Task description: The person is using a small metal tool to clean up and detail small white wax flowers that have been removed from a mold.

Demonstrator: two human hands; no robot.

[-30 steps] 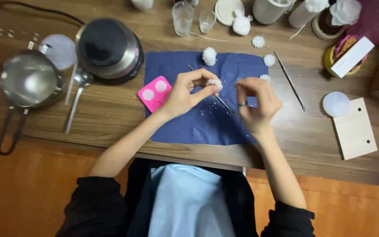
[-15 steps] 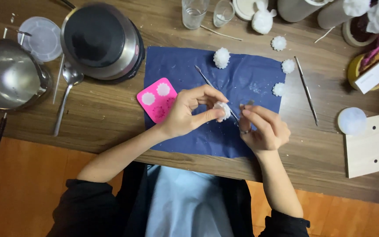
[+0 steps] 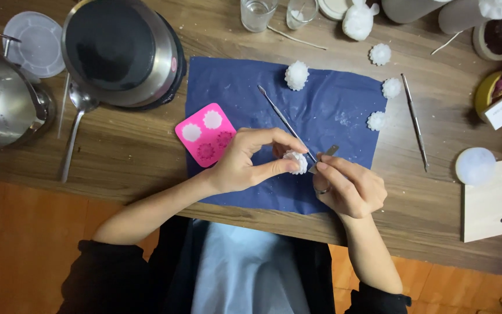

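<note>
Right over the near half of the dark blue cloth (image 3: 321,110), the left hand (image 3: 245,163) pinches a small white flower-shaped wax piece (image 3: 295,162) between thumb and fingertips, lifted just above the fabric. The right hand (image 3: 350,186) is closed around a small metal blade (image 3: 326,153), its tip touching the piece's right side. A thin metal pick (image 3: 283,120) lies slanted on the cloth, its lower end hidden behind the piece. Left of the hands, a pink silicone mould (image 3: 205,135) overlaps the cloth's left edge. 3 more white pieces (image 3: 297,75) sit along the far and right borders of the cloth, well apart from the hands. Bare blue fabric lies between the hands and those pieces. The table's near edge (image 3: 146,200) runs just under both wrists. A second metal tool (image 3: 415,119) rests on the wood beyond the cloth's right edge.
</note>
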